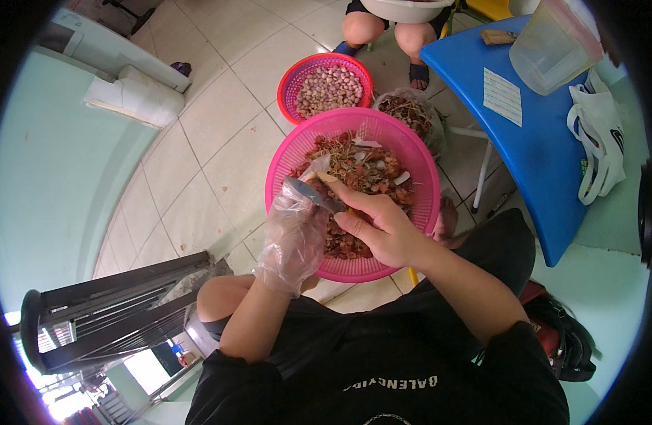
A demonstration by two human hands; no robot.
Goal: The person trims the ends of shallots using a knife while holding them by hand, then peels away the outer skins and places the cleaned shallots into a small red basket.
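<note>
Over a pink plastic colander, my left hand wears a clear plastic glove and grips a reddish-brown bulb, apparently a shallot, partly hidden by the fingers. A small knife is held in my right hand, which is bare. Its grey blade lies across the bulb, and its handle is mostly covered by my fingers. Below both hands, the colander holds reddish shallots and dry skins with stringy roots. White scraps lie among them.
A red plastic basket of peeled shallots stands beyond the colander. Beside it sits a plastic bag of unpeeled bulbs. Another person's legs are behind these. At right, a blue table carries a translucent container.
</note>
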